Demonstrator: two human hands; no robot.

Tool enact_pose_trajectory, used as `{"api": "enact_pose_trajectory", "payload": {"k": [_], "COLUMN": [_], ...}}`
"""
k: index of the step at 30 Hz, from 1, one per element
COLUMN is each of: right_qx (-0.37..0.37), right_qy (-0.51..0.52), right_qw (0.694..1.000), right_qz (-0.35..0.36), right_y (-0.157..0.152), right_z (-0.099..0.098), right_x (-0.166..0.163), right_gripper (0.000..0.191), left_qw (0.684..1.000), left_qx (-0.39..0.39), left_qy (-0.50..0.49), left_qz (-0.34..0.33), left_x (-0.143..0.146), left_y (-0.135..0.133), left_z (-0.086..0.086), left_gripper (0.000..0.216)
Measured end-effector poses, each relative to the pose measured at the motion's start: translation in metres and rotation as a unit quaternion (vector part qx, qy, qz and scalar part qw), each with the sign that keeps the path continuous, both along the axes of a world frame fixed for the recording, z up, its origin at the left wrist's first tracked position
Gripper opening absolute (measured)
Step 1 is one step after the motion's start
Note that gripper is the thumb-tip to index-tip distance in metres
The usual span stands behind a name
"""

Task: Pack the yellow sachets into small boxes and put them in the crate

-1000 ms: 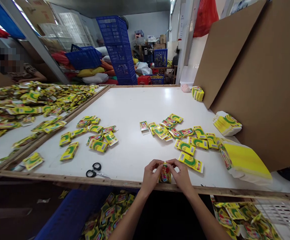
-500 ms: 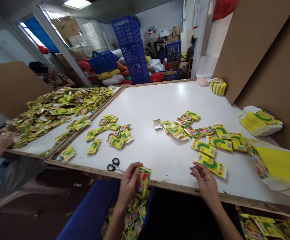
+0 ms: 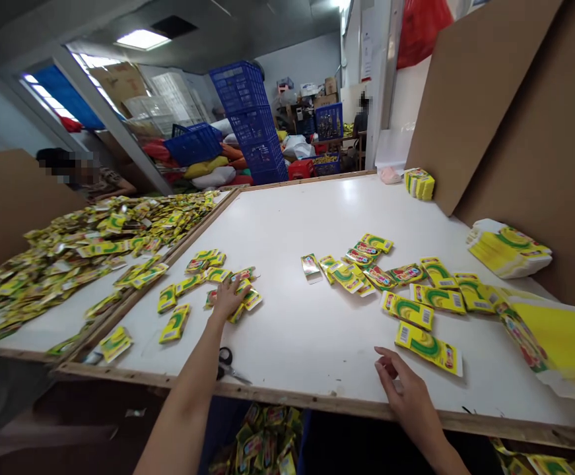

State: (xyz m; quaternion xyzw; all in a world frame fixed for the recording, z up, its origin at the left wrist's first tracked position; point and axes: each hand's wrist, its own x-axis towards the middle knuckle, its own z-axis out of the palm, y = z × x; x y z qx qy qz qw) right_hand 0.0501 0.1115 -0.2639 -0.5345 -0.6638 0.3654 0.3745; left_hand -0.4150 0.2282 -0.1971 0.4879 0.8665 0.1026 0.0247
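My left hand (image 3: 228, 300) reaches forward over a cluster of small yellow-green boxes (image 3: 253, 299). Its fingers are spread and touch the boxes; what lies beneath the palm is hidden. My right hand (image 3: 403, 382) hovers near the table's front edge, fingers loosely bent and apart, with nothing in it. Just beyond it lies a flat yellow carton (image 3: 428, 348) with a white end flap. More flat cartons (image 3: 438, 299) spread out behind that one. Black-handled scissors (image 3: 226, 359) lie at the front edge, partly hidden behind my left forearm.
A wooden rail (image 3: 143, 302) divides the white table (image 3: 287, 218) from a large heap of boxes (image 3: 113, 231), where a co-worker (image 3: 103, 178) sits. Stacked yellow cartons (image 3: 505, 247) stand at right. Below the front edge, a blue crate (image 3: 222, 422) holds many boxes.
My left hand has left the table's front edge, where it held a small box, and moved forward and left onto the cluster. That box is gone from it. My view has tilted up.
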Motion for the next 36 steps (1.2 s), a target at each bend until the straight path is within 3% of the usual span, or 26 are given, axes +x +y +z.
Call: {"api": "enact_pose_trajectory", "payload": {"k": [5,12,15,19,21,24,27,31,36], "right_qx": [0.048,0.087,0.118,0.151,0.166,0.196,0.200,0.112,0.063], "right_qy": [-0.063,-0.105,-0.126,-0.179,-0.195,-0.175,-0.089,0.045,0.178], "right_qw": [0.997,0.990,0.984,0.970,0.964,0.961,0.972,0.992,0.982], "right_qz": [-0.010,0.027,0.037,0.065,0.075,0.090,0.082,0.047,-0.011], "right_y": [0.000,0.003,0.007,0.016,0.024,0.039,0.051,0.050,0.035], "right_z": [0.003,0.013,0.012,0.013,0.015,0.023,0.038,0.048,0.028], "right_x": [-0.007,-0.007,-0.005,-0.012,-0.018,-0.024,-0.022,-0.013,0.003], "right_gripper": [0.034,0.026,0.028,0.054,0.057,0.041,0.020,0.016,0.024], "left_qw": [0.998,0.985,0.966,0.934,0.917,0.889,0.863,0.808,0.741], "left_qx": [-0.030,0.035,0.047,0.084,0.111,0.132,0.129,0.131,0.161], "left_qy": [0.011,-0.042,-0.107,-0.188,-0.214,-0.262,-0.328,-0.460,-0.600], "left_qz": [-0.061,-0.163,-0.232,-0.292,-0.317,-0.352,-0.363,-0.344,-0.254], "left_x": [0.039,0.179,0.222,0.241,0.241,0.242,0.250,0.280,0.318], "left_y": [0.011,-0.031,-0.044,-0.055,-0.061,-0.075,-0.094,-0.115,-0.123], "left_z": [-0.020,-0.049,-0.052,-0.045,-0.038,-0.027,-0.018,-0.015,-0.025], "left_gripper": [0.064,0.063,0.067,0.060,0.056,0.051,0.049,0.044,0.048]}}
